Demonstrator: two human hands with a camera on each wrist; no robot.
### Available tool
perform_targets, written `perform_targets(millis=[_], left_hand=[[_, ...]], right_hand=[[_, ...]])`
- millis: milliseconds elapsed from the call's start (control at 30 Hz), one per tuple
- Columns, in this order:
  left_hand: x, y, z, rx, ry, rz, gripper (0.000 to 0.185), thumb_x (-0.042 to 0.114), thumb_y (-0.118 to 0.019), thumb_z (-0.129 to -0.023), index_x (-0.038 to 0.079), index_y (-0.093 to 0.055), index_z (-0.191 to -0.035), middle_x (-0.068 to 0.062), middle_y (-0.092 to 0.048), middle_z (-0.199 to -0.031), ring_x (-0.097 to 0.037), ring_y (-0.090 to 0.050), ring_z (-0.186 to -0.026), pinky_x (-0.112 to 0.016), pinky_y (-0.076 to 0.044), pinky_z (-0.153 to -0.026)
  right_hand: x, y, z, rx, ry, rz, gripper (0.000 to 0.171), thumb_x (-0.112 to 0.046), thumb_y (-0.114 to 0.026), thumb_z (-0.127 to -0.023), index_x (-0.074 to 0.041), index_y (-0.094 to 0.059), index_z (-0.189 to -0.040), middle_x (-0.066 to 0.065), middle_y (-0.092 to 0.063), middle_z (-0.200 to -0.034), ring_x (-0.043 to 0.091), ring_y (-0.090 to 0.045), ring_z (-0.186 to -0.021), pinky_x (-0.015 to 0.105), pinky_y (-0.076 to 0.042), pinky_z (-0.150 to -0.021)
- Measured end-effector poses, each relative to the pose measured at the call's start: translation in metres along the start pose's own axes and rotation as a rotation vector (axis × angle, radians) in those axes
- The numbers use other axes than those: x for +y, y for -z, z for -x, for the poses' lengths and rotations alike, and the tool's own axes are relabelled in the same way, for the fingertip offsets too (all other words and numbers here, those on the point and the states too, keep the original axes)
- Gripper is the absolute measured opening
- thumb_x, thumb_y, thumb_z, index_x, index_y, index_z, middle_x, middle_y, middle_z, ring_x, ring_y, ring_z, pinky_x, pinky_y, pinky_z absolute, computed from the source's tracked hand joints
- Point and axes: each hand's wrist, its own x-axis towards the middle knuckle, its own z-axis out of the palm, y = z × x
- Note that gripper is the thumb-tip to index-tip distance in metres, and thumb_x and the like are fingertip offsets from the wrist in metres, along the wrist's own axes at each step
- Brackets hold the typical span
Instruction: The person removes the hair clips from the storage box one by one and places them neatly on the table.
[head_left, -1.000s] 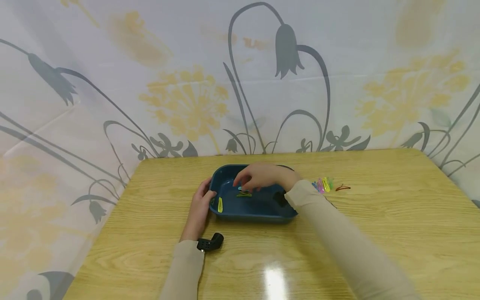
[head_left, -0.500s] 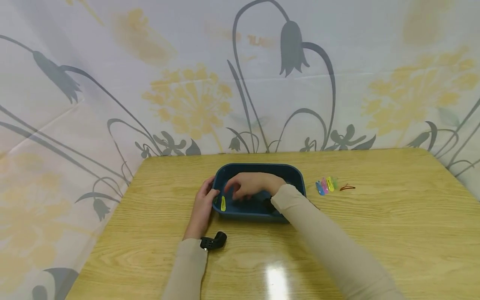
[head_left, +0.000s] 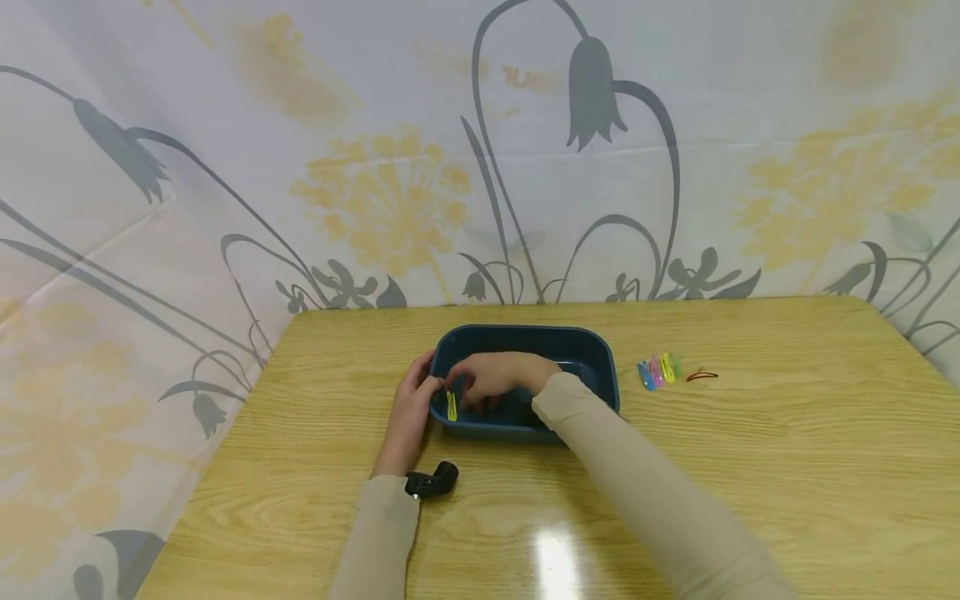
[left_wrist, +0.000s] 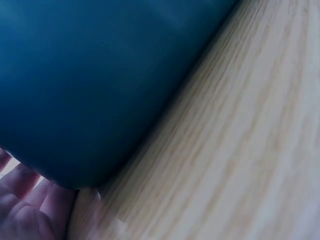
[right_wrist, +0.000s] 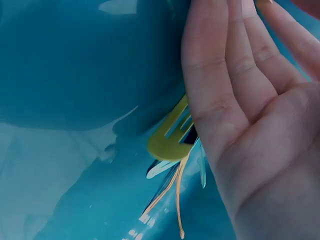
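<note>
Now | right hand (head_left: 498,379) sliding leftward inside blue tray (head_left: 592,354), fingers (right_wrist: 220,85) straight, gathering yellow clip (right_wrist: 172,135) | left hand (head_left: 412,404) still gripping tray's corner.

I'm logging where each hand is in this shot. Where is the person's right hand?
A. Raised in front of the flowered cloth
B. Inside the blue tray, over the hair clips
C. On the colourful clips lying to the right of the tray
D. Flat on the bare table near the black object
B: the right hand reaches down into the blue tray, its fingers over a yellow hair clip on the tray floor.
</note>
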Motion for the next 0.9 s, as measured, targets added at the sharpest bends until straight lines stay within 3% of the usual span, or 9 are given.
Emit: perform_targets(millis=[433, 600, 900], left_hand=[[0.008, 0.000, 0.004, -0.026, 0.011, 0.034, 0.046, 0.010, -0.045, -0.090, 0.014, -0.043, -0.135, -0.006, -0.045, -0.136, -0.020, -0.040, -0.124, -0.038, -0.028, -0.105], [0.004, 0.000, 0.001, -0.028, 0.017, 0.032, 0.046, 0.009, -0.046, -0.089, 0.014, -0.044, -0.135, -0.004, -0.044, -0.137, -0.019, -0.039, -0.125, -0.038, -0.027, -0.106], [0.026, -0.002, 0.015, -0.044, 0.021, 0.019, 0.048, 0.006, -0.044, -0.089, 0.008, -0.041, -0.137, -0.009, -0.042, -0.139, -0.021, -0.038, -0.126, -0.038, -0.027, -0.106]], right_hand=[[-0.012, -0.006, -0.004, 0.047, -0.022, 0.170, 0.011, -0.008, -0.057, -0.088, -0.011, -0.066, -0.093, -0.001, -0.063, -0.085, 0.014, -0.061, -0.069, 0.027, -0.050, -0.064], [-0.013, -0.007, -0.001, 0.065, -0.045, 0.159, 0.008, -0.006, -0.061, -0.084, -0.010, -0.066, -0.090, 0.001, -0.063, -0.084, 0.015, -0.062, -0.069, 0.026, -0.051, -0.063], [-0.016, -0.007, -0.002, 0.076, -0.072, 0.252, 0.006, -0.011, -0.065, -0.083, -0.012, -0.064, -0.088, -0.002, -0.061, -0.079, 0.012, -0.057, -0.064, 0.024, -0.047, -0.059]])
